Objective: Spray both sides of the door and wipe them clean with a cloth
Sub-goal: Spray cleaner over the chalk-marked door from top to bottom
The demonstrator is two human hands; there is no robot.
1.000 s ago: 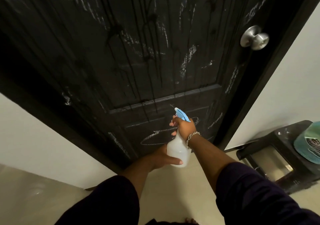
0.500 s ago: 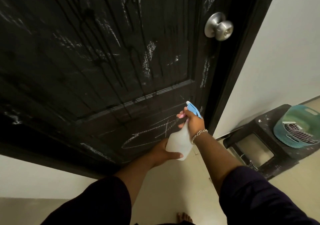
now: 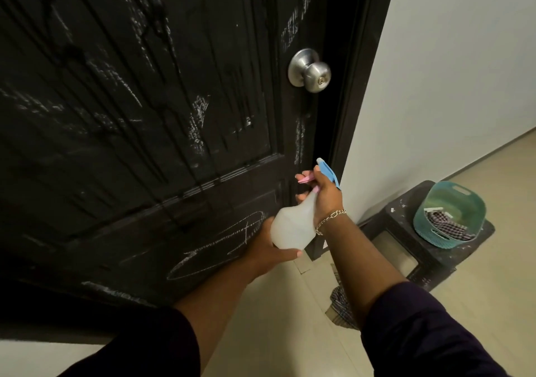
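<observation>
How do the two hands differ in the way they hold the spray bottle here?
The right hand grips the spray bottle at its neck, fingers at the pink trigger; the left hand cups its base from below. The right wrist wears a chain bracelet; the left wrist is bare. Both hold the same bottle near the door.

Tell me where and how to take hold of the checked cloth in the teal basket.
Pinch the checked cloth from above, through the open top of the teal basket. It lies crumpled against the near wall on the dark stool, so a raised fold offers the best grip.
</observation>
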